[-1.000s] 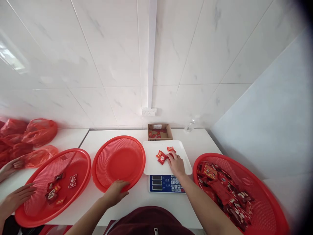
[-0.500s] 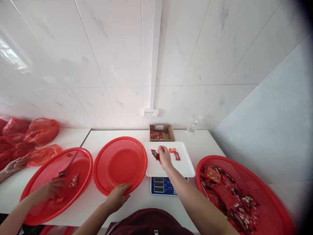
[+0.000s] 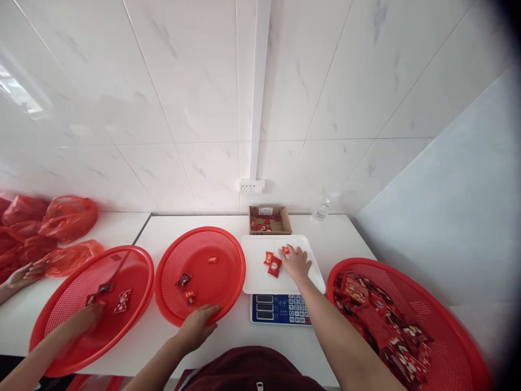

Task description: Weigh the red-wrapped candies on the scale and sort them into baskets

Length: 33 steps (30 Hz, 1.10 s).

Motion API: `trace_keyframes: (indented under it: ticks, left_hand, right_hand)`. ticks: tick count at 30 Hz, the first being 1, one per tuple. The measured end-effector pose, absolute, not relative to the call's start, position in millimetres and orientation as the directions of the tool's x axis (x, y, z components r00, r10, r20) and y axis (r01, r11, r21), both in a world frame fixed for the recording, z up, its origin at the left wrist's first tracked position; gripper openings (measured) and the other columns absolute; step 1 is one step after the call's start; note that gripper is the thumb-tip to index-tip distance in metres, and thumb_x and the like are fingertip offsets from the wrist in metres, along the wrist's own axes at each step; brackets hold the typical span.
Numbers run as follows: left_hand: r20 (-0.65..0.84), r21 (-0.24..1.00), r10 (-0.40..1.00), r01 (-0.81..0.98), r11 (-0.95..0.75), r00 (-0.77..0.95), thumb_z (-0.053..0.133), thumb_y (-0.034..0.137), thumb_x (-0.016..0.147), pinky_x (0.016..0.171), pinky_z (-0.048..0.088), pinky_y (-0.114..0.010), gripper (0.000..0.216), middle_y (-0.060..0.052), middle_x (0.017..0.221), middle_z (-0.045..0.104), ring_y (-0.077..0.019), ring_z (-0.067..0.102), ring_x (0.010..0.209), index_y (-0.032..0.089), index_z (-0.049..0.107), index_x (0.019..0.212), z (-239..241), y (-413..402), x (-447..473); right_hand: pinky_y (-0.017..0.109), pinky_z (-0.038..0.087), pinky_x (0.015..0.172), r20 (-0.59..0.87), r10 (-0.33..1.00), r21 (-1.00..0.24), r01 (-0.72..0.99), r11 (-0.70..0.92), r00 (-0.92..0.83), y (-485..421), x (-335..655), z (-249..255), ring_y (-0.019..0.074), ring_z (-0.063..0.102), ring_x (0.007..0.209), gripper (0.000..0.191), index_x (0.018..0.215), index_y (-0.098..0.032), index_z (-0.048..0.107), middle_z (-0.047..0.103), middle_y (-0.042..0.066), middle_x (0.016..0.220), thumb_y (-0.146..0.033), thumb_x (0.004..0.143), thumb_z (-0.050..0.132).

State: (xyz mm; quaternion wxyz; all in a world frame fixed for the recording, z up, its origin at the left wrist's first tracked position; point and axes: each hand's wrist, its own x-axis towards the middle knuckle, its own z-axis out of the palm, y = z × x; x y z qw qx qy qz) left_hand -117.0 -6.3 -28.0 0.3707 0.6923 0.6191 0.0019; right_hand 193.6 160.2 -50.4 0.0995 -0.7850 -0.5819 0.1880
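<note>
My right hand lies on the white tray of a blue scale, fingers spread over small red candy packets. One packet sits under its fingertips. My left hand grips the near rim of the middle red basket. Three candy packets lie inside that basket. A large red basket on my right holds a heap of packets.
A second person's hands reach into the left red basket, which holds a few packets. Red plastic bags lie at the far left. A cardboard box and a clear bottle stand by the wall.
Three packets have landed in the middle basket, which was bare before. My right hand swept left across the tray, then came back right onto the remaining packets. The other person's hand moved inside the left basket.
</note>
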Motion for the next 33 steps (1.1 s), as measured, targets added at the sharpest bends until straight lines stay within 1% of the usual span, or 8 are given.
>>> trace_keyframes:
  ticks: [6, 12, 16, 19, 22, 25, 29, 33]
  left_hand:
    - [-0.458, 0.516, 0.857, 0.856, 0.039, 0.236, 0.050, 0.025, 0.076, 0.094, 0.041, -0.029, 0.050, -0.006, 0.123, 0.060, -0.0213, 0.056, 0.110, 0.024, 0.054, 0.126, -26.4, -4.9, -115.6]
    - [-0.450, 0.501, 0.865, 0.865, 0.038, 0.222, 0.049, 0.027, 0.078, 0.093, 0.042, -0.030, 0.048, -0.006, 0.123, 0.060, -0.0214, 0.057, 0.109, 0.026, 0.054, 0.126, -26.5, -7.0, -114.9]
    - [-0.438, 0.506, 0.871, 0.862, 0.036, 0.221, 0.049, 0.027, 0.078, 0.092, 0.042, -0.029, 0.048, -0.006, 0.121, 0.061, -0.0213, 0.057, 0.107, 0.026, 0.054, 0.126, -28.8, -8.0, -115.6]
    - [-0.435, 0.497, 0.872, 0.867, 0.027, 0.223, 0.048, 0.028, 0.078, 0.091, 0.043, -0.030, 0.048, -0.006, 0.119, 0.061, -0.0224, 0.058, 0.105, 0.025, 0.053, 0.126, -30.9, -8.7, -115.9]
    - [-0.431, 0.488, 0.873, 0.873, 0.013, 0.228, 0.048, 0.028, 0.078, 0.091, 0.042, -0.031, 0.049, -0.007, 0.118, 0.061, -0.0233, 0.058, 0.105, 0.024, 0.053, 0.127, -31.0, -9.0, -115.6]
    - [-0.431, 0.489, 0.873, 0.872, 0.015, 0.227, 0.049, 0.027, 0.078, 0.091, 0.043, -0.031, 0.049, -0.007, 0.120, 0.061, -0.0232, 0.058, 0.106, 0.024, 0.053, 0.127, -28.9, -8.6, -115.7]
    - [-0.435, 0.483, 0.870, 0.875, 0.008, 0.232, 0.049, 0.028, 0.079, 0.093, 0.043, -0.031, 0.048, -0.007, 0.124, 0.060, -0.0230, 0.057, 0.109, 0.024, 0.053, 0.127, -29.8, -7.2, -117.6]
    - [-0.389, 0.431, 0.899, 0.902, -0.018, 0.203, 0.046, 0.033, 0.082, 0.096, 0.043, -0.033, 0.046, -0.006, 0.127, 0.058, -0.0232, 0.054, 0.116, 0.023, 0.054, 0.126, -43.3, -1.1, -123.3]
  right_hand:
    - [0.060, 0.015, 0.102, -0.055, 0.998, -0.308, 0.951, 0.025, -0.044, 137.3, 164.9, -65.8, 0.0346, 0.019, 0.134, 0.053, 0.128, -0.030, 0.050, 0.031, 0.009, 0.146, -0.058, 0.085, 0.037]
    - [0.035, 0.037, 0.085, 0.107, 0.963, -0.261, 0.928, 0.266, -0.246, 130.6, 172.0, -69.5, 0.0235, 0.048, 0.104, 0.032, 0.111, -0.025, 0.061, 0.056, 0.009, 0.118, -0.034, 0.092, 0.037]
    - [0.028, 0.039, 0.068, 0.037, 0.986, -0.340, 0.926, 0.163, -0.160, 141.5, 190.2, -70.8, 0.0212, 0.054, 0.090, 0.033, 0.102, -0.023, 0.063, 0.061, 0.008, 0.104, -0.036, 0.092, 0.035]
    - [0.028, 0.040, 0.066, 0.037, 0.997, -0.556, 0.831, -0.039, 0.072, 147.6, 195.0, -69.7, 0.0202, 0.058, 0.082, 0.037, 0.095, -0.019, 0.062, 0.063, 0.008, 0.093, -0.042, 0.090, 0.033]
    - [0.029, 0.042, 0.064, -0.042, 0.954, -0.797, 0.565, -0.212, 0.298, 149.6, 180.8, -58.2, 0.0200, 0.058, 0.070, 0.044, 0.079, -0.018, 0.059, 0.063, 0.005, 0.072, -0.055, 0.085, 0.036]
    - [0.029, 0.044, 0.056, -0.215, 0.951, -0.933, 0.242, -0.267, 0.222, 145.1, 145.9, -32.6, 0.0171, 0.056, 0.057, 0.049, 0.081, -0.018, 0.058, 0.060, 0.002, 0.062, -0.063, 0.079, 0.040]
    - [0.031, 0.050, 0.066, -0.236, 0.941, -0.966, -0.041, -0.253, -0.243, 131.0, 98.0, 5.3, 0.0170, 0.063, 0.078, 0.063, 0.126, -0.023, 0.045, 0.066, 0.004, 0.093, -0.061, 0.076, 0.052]
    - [0.035, 0.049, 0.082, -0.208, 0.894, -0.973, -0.007, -0.230, -0.396, 117.9, 90.0, 20.4, 0.0218, 0.057, 0.107, 0.069, 0.133, -0.028, 0.042, 0.051, 0.009, 0.131, -0.054, 0.073, 0.063]
